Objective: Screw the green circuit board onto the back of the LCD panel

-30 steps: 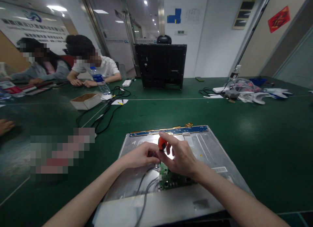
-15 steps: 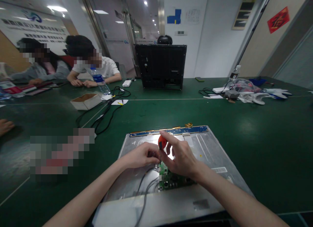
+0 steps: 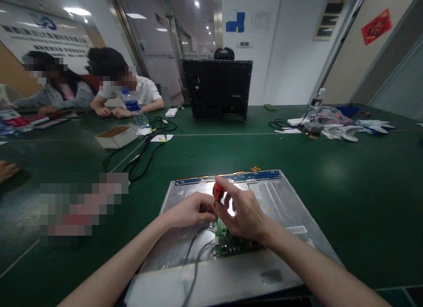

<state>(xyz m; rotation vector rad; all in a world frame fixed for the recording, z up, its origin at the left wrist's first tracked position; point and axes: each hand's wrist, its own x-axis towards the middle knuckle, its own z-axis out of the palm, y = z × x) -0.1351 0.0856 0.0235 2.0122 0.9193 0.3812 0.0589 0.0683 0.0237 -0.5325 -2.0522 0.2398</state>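
Observation:
A silver metal panel lies on the green table, with a blue circuit strip along its far edge. On it sits a green circuit board, partly covered by my right hand. That hand grips the red and black handle of a screwdriver, which points down at the board's far left corner. My left hand is closed beside the lower end of the tool; what its fingertips pinch is too small to make out. Grey cables run from the board's left side toward the near edge.
A black monitor stands at the back. Left of it are an open box, a water bottle and black cables. Two people sit at the far left. Gloves and a plastic bag lie back right.
The screwdriver handle has turned slightly between my right fingers, showing a different mix of red and black. Both hands stay in nearly the same place.

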